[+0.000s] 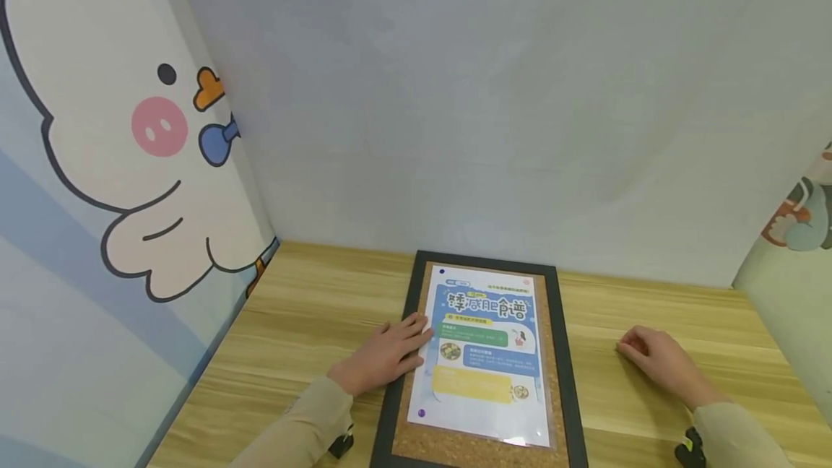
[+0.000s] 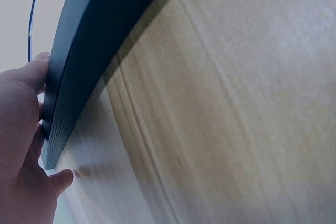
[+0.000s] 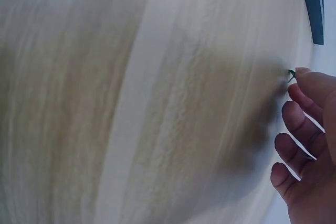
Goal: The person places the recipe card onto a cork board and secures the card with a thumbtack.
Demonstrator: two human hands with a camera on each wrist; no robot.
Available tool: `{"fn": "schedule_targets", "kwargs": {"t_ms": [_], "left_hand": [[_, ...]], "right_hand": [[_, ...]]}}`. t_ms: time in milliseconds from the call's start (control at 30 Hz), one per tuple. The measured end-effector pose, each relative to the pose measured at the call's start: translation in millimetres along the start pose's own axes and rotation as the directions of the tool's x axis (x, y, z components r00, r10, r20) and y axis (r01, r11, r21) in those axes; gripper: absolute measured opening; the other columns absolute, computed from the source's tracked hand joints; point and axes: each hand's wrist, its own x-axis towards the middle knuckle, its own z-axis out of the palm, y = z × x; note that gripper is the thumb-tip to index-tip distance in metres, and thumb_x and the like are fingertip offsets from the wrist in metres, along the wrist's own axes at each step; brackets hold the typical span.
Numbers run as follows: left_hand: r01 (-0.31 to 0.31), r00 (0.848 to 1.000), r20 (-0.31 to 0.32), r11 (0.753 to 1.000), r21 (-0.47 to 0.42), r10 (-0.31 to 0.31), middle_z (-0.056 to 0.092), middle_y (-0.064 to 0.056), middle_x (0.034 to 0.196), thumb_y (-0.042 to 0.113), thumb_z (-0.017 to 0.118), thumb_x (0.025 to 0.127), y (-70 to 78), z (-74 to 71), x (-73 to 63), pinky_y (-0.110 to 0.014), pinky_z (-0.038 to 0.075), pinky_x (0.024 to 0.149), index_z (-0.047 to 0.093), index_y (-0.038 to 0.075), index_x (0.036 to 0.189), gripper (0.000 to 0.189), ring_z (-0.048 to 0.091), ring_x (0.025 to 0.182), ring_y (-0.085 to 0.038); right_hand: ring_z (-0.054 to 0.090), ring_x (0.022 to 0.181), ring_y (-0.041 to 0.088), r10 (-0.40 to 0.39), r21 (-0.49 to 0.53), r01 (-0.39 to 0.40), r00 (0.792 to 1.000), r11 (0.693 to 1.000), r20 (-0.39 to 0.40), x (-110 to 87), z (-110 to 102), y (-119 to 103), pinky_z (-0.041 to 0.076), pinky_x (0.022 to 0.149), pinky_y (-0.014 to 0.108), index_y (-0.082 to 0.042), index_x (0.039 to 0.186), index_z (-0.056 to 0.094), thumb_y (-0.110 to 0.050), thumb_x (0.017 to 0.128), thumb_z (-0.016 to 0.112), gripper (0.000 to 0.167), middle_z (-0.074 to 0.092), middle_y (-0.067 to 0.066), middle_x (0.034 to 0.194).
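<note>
A printed poster (image 1: pixel 484 396) in a clear sheet lies on a cork board (image 1: pixel 416 439) with a black frame (image 1: pixel 568 367). Purple pushpins sit at the poster's upper left corner (image 1: pixel 442 271) and lower left corner. My left hand (image 1: pixel 386 352) rests over the board's left edge, its fairly straight fingers reaching the poster's left margin. In the left wrist view, the thumb stays outside the frame's dark side (image 2: pixel 79 61). Right of the board, my right hand (image 1: pixel 663 360) is low over the table. Its thumb and forefinger pinch a tiny green pushpin (image 3: pixel 292 73), mostly hidden by the fingertips.
The wood-grain table (image 1: pixel 312 295) extends on both sides of the board. A pale grey wall (image 1: pixel 416 128) stands behind it. A wall with a cartoon duck (image 1: pixel 97 92) borders the left side, and another decorated wall (image 1: pixel 799 287) the right.
</note>
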Motion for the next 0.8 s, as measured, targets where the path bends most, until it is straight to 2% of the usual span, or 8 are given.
{"fn": "schedule_targets", "kwargs": {"t_ms": [233,467,800], "left_hand": [[0.002,1.0,0.003,1.0,-0.013,-0.002,0.029,-0.016,0.169,0.03,0.05,0.112,0.9,-0.5,-0.4,-0.068,0.033,0.115,0.038,0.008,0.162,0.056,0.025,0.157,-0.034],[0.006,1.0,-0.001,1.0,-0.007,-0.006,0.03,-0.016,0.169,0.031,0.05,0.112,0.7,-0.7,-1.2,-0.069,0.033,0.114,0.038,0.008,0.162,0.056,0.025,0.157,-0.034],[0.0,1.0,-0.001,1.0,-0.006,0.0,0.03,-0.016,0.169,0.03,0.05,0.112,1.3,-1.4,-1.3,-0.068,0.034,0.114,0.038,0.007,0.162,0.056,0.025,0.157,-0.034]], "right_hand": [[0.046,0.066,0.004,-0.032,-0.015,0.031,0.999,0.999,-0.02,0.4,2.4,1.4,0.042,0.062,0.029,-0.006,0.095,0.07,-0.01,0.1,0.07,0.006,0.061,-0.006,0.077],[0.047,0.067,0.006,-0.015,-0.026,0.015,1.0,1.0,-0.016,1.5,3.0,0.8,0.043,0.062,0.03,-0.006,0.097,0.071,-0.013,0.101,0.07,0.008,0.062,-0.006,0.077],[0.045,0.067,0.005,-0.011,-0.012,0.01,1.0,1.0,-0.03,0.2,-0.1,-3.7,0.041,0.061,0.029,-0.008,0.094,0.072,-0.01,0.099,0.07,0.006,0.063,-0.006,0.079]]}}
